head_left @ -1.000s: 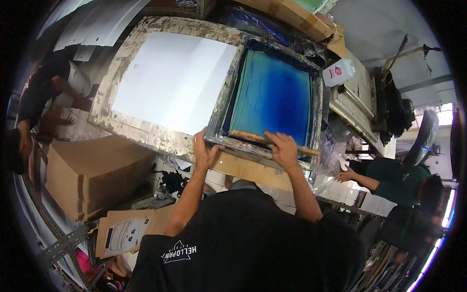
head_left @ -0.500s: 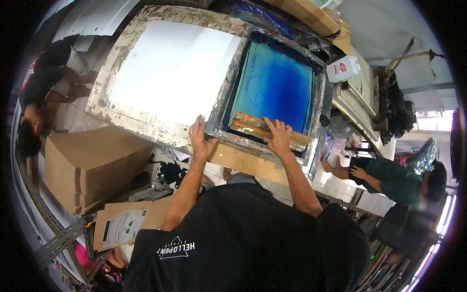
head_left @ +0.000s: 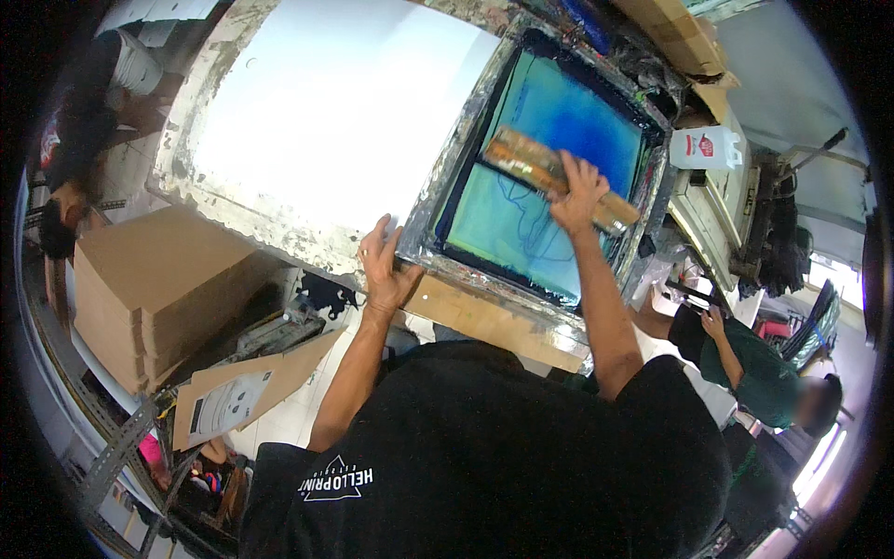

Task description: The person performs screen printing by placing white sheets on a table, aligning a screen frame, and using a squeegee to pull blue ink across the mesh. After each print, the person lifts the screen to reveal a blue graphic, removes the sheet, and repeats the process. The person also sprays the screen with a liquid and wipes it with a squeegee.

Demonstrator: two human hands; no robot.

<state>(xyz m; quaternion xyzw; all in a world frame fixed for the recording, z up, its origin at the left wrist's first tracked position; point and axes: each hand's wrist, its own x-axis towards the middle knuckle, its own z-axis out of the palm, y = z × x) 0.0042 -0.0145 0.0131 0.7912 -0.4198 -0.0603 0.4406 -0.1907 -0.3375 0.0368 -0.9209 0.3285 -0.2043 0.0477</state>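
Observation:
A wooden squeegee (head_left: pixel 526 158) lies across the mesh of a framed printing screen (head_left: pixel 507 210), and my right hand (head_left: pixel 579 193) grips it from above. Dark blue ink covers the mesh beyond the squeegee. On the near side the mesh is pale green-blue with thin drawn outlines. My left hand (head_left: pixel 385 268) rests at the near left corner of the screen frame, thumb and fingers spread along the edge. To the left of the screen, a large white sheet (head_left: pixel 326 112) lies flat on the paint-stained table (head_left: pixel 191 154).
Stacked brown cardboard (head_left: pixel 158 289) stands at left, with a printed cardboard piece (head_left: pixel 233 396) nearer me. A white plastic jug (head_left: pixel 705 147) sits beyond the screen's right side. One person (head_left: pixel 759 349) is at right, another (head_left: pixel 70 200) at far left.
My right hand has pushed the squeegee away from me, from the screen's near edge to about its middle. Paler mesh now shows behind it. My left hand stays at the corner.

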